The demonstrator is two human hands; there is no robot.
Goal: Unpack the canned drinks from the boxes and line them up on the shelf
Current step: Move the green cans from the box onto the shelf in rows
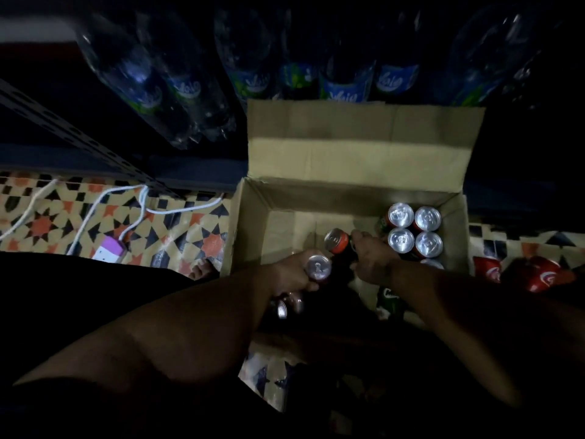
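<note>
Both hands [294,274] grip cans [318,267] inside box [253,223].

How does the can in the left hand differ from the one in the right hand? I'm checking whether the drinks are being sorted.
The can in the left hand points its silver top at the camera, while the can in the right hand leans over, showing its side. The right hand's can has an orange-red upper body; the left hand's can shows too little body to judge colour. Both have silver pull-tab tops and are held over the open cardboard box.
</note>
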